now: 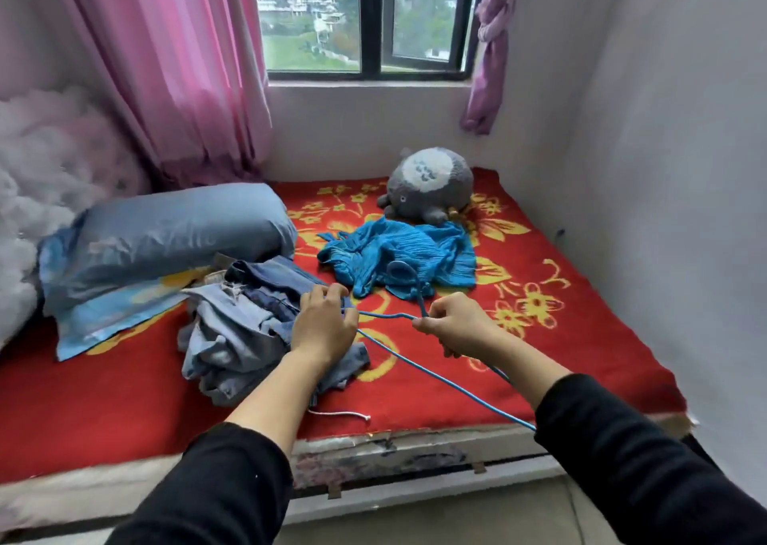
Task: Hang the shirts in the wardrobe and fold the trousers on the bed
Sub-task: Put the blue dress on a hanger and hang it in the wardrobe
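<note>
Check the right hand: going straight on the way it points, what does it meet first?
Likely the shirt. The right hand, gripping the hanger, points forward-left at the shirt's near edge just past the hook. Its height over the bed is unclear, so it might pass above.

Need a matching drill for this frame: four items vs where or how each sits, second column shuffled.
Items:
1. hanger
2. shirt
3. plush
4. jeans

States:
A. crumpled, just in front of the plush
B. piled against the pillow
C. held by left hand and right hand
D. at the back, under the window

Pairs: 1-C, 2-A, 3-D, 4-B
</note>
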The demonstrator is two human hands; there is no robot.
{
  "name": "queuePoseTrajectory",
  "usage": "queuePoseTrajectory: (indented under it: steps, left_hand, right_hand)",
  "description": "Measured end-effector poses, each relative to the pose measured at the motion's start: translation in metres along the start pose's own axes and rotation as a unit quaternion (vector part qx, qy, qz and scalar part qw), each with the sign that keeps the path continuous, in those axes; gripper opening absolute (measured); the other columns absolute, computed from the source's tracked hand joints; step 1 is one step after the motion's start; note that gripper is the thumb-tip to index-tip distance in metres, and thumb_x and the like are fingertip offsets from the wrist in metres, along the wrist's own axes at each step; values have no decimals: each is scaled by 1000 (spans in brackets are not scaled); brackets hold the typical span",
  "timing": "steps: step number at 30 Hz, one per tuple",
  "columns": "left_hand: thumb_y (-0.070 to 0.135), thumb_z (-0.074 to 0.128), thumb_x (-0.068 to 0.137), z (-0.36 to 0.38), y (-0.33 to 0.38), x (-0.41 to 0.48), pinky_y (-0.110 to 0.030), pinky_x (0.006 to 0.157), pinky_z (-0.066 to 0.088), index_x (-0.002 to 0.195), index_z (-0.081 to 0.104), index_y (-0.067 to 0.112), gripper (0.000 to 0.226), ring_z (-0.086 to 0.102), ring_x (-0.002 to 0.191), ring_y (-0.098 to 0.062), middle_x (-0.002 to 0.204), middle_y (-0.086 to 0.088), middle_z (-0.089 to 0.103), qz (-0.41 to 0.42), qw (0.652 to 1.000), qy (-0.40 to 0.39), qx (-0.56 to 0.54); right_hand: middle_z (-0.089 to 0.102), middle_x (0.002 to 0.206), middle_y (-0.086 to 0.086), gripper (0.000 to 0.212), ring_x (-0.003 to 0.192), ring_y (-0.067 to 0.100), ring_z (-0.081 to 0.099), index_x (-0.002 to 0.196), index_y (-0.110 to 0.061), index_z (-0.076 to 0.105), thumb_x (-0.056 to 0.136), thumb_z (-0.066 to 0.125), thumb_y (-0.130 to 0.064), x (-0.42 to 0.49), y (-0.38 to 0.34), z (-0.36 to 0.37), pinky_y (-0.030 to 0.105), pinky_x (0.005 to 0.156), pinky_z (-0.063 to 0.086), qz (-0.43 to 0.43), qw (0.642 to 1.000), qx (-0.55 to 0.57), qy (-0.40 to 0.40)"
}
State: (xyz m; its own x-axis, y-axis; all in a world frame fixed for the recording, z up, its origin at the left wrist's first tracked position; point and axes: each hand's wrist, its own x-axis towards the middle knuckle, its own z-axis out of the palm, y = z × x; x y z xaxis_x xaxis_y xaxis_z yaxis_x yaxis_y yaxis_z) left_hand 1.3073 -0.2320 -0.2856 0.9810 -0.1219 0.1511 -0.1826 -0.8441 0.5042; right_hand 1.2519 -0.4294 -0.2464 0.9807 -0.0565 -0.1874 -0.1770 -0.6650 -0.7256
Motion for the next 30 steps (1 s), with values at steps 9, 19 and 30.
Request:
queuePoseTrajectory:
  steps: [9,19,30]
  left_hand:
    - [27,46,91,115,20,132,-43,99,37,129,45,13,40,37,121,-33,130,-14,41,-29,992,-118,25]
    - [29,46,90,248,20,279,-44,102,36,133,42,14,46,33,127,-36,140,-15,35,-194,957,-217,16]
    - [33,49,88,367,-84,373,-46,86,50,135,43,15,51,50,114,-34,131,-14,47,-319,914,-252,-12]
  right_hand:
    - [47,58,5,32,43,19,48,70,-12,45,90,61,-32,136,98,-51,21,38,36,134,989,31,57]
    - [46,51,3,43,41,16,50,56,-16,38,91,59,-30,337,180,-83,20,38,37,192,981,-21,-26]
    - [46,64,-1,27,59,21,42,70,-19,33,89,51,-25,496,250,-22,38,58,32,185,982,-29,27]
